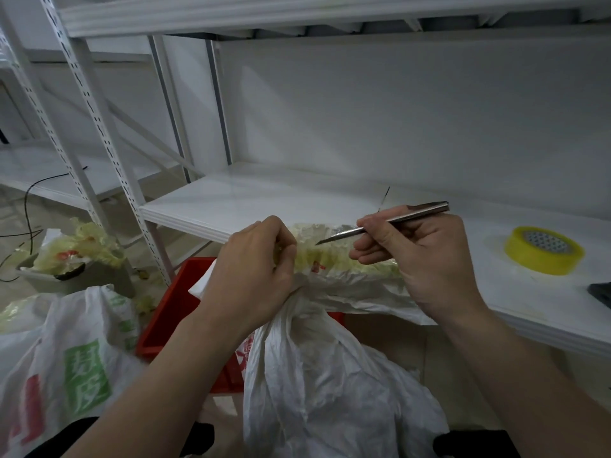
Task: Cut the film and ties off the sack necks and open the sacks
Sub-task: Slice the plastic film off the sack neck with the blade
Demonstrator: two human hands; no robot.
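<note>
Two hands: left hand (254, 269), fingers clamped on the limp sack neck (330, 285) beside its film (334, 257) — probably slippery; right hand (426, 259), fingers pinching a knife (396, 220)

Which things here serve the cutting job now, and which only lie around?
In the job: left hand gripping the sack neck; right hand holding the knife; yellowish film round that neck.
Lying about: tape roll on the shelf; red crate.
</note>
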